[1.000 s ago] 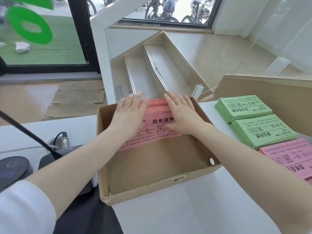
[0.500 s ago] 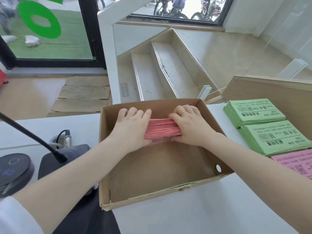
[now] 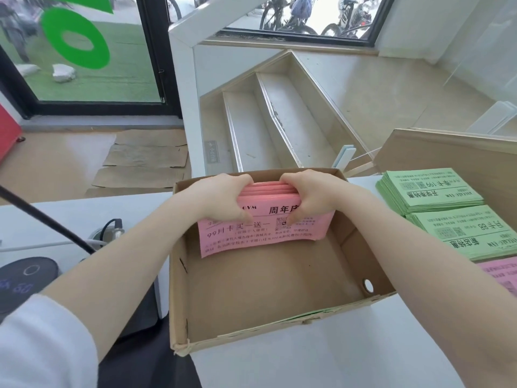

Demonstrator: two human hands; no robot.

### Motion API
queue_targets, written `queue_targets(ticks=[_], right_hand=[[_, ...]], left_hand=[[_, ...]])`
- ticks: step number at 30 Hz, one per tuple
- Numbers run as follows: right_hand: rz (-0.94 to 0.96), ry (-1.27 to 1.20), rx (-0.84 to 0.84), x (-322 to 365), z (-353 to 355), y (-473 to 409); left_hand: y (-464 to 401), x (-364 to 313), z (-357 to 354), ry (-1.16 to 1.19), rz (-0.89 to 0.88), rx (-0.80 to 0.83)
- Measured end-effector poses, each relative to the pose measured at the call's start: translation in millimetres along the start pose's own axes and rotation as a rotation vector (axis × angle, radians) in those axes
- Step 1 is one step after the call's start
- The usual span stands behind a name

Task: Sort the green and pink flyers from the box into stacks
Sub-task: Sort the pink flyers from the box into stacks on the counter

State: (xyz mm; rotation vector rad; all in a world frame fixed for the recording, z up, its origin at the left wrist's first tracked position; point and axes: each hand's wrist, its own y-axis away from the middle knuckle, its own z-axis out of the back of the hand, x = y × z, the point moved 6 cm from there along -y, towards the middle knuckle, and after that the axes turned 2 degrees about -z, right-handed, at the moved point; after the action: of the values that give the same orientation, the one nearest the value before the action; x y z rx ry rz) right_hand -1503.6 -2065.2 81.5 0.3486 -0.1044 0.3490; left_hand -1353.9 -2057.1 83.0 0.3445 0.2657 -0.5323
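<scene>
Bright window daylight, soft shadows, wide-angle edge distortion.

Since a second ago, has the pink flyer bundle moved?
Yes. The pink flyer bundle, gripped by both hands, has tipped up from lying flat, against the cardboard box far wall.

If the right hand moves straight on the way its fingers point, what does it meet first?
Probably the left hand: the right hand grips the pink flyers, fingers pointing left across them. Depth is unclear.

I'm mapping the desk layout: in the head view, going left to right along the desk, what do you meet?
Round black device → cardboard box → left hand → right hand, both gripping the pink flyers → green flyer stacks.
</scene>
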Motion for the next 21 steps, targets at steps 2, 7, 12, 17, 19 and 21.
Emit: queue_targets(ticks=[2,7,12,17,19,21], right_hand=[[0.0,-0.045,0.061,0.2,1.1,3.9],[-0.037,-0.014,0.059,-1.9,-1.1,9.1],[-0.024,0.245,-0.264,-0.2,0.8,11.7],[0.117,0.306,-0.495,12.7,-9.0,35.4],[0.122,0.354,-0.358,17.5,-23.9,35.2],[0.113,0.374,-0.273,17.7,-34.5,34.0]], left_hand=[[2.6,0.4,-2.8,0.011,-0.023,0.036],[2.6,3.6,-6.0,0.115,-0.028,-0.037],[1.5,1.3,-12.0,-0.188,-0.006,-0.229],[19.0,-7.7,-6.5,-0.317,-0.101,-0.336],[21.9,-9.0,-16.2,-0.357,-0.1,-0.259],[23.1,-8.8,-25.9,-0.434,-0.084,-0.215]])
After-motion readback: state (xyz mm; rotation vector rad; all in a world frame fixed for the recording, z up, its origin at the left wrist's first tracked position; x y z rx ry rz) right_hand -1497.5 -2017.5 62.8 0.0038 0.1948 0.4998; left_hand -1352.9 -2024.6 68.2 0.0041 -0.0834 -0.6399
